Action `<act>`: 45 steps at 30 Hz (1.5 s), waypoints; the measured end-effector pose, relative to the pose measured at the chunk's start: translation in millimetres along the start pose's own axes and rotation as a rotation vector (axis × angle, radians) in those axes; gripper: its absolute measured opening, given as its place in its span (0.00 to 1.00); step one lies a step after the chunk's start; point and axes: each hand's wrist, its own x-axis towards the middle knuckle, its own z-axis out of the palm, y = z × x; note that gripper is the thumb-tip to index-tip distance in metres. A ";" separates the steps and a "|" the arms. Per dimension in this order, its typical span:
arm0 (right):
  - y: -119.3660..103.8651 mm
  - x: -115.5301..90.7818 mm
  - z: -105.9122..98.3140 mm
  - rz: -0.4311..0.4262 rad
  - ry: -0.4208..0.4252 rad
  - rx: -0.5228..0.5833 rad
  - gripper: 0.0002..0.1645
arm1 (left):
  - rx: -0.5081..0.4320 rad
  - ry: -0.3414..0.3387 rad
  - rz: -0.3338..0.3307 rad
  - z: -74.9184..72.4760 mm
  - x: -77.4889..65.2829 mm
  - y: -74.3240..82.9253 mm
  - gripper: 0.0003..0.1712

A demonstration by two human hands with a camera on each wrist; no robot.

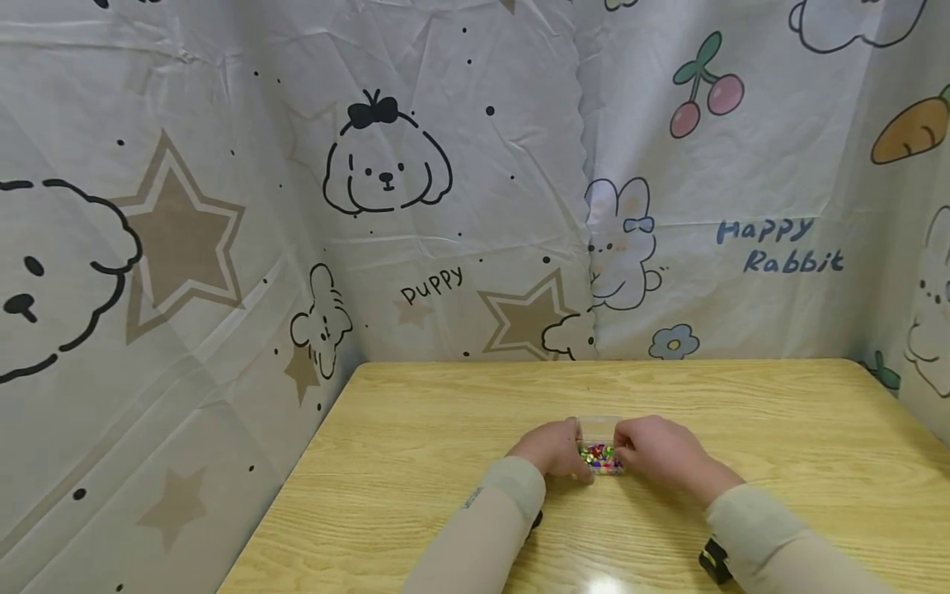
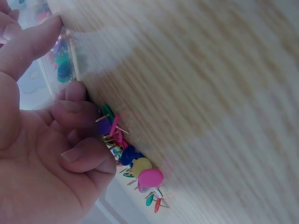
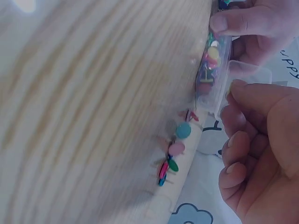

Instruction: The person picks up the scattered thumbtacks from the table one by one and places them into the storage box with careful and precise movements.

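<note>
A small clear plastic box (image 3: 211, 88) of colourful thumbtacks (image 1: 599, 454) sits on the table, its transparent lid (image 1: 597, 427) raised at the back. My left hand (image 1: 551, 447) grips the box at its left end, thumb along the near side. My right hand (image 1: 660, 450) is at the right end. In the right wrist view, its thumb and index finger pinch a thumbtack, of which only a thin yellow edge shows beside the lid. Loose thumbtacks (image 2: 140, 168) lie beside the left hand's curled fingers, and more loose tacks (image 3: 175, 149) lie near the right hand.
The light wood-grain table (image 1: 416, 429) reaches back to a white cloth backdrop (image 1: 460, 165) printed with cartoon animals and stars. Dark wrist straps show beneath both sleeves (image 1: 482, 528).
</note>
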 end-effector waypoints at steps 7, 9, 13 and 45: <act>-3.6 5.4 5.5 0.004 -0.002 -0.031 0.08 | 0.002 -0.004 0.003 -0.6 0.1 0.2 0.27; -4.3 6.3 6.5 0.011 -0.007 -0.035 0.08 | 0.009 -0.003 0.002 -1.0 0.1 0.5 0.27; -5.5 6.9 8.8 0.023 -0.022 -0.037 0.07 | 0.011 -0.005 -0.007 -1.6 0.2 0.9 0.28; 14.9 -3.1 3.8 0.105 -0.104 -0.022 0.05 | -0.001 0.002 -0.004 -0.9 -2.1 0.8 0.26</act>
